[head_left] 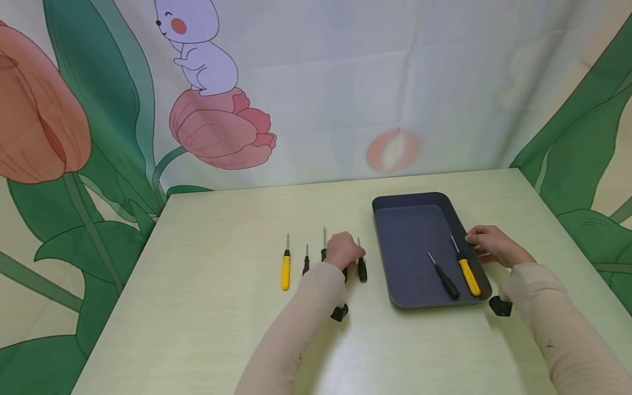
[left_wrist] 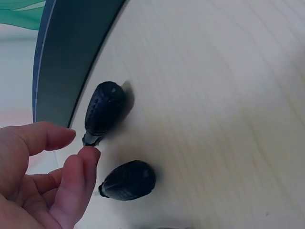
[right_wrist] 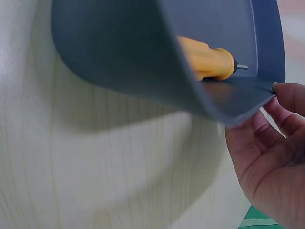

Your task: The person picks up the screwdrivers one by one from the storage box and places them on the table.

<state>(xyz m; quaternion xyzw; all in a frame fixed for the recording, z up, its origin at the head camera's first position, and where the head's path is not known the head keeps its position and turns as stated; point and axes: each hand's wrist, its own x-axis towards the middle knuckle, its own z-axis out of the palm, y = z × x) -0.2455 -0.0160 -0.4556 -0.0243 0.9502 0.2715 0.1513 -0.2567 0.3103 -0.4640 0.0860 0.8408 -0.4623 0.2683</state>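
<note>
Probably light and stiff, the rightmost black-handled screwdriver [head_left: 362, 270] lies on the tabletop [head_left: 187, 318] beside the navy tray [head_left: 407, 230]; its grooved handle should hold better than the slim, smoother shaft. The left hand [head_left: 344, 251] is at its neck; whether pinching, I cannot tell. The right hand [head_left: 498, 246] pinches the tray's rim. No lettering is legible.

Tray [head_left: 415, 236]: smooth, matt | tabletop [head_left: 207, 307]: wood-grained | yellow handle [right_wrist: 207, 59]: smooth plastic

Hands [head_left: 344, 250] [head_left: 497, 246] apart, fingers [left_wrist: 75, 183] bent
</note>
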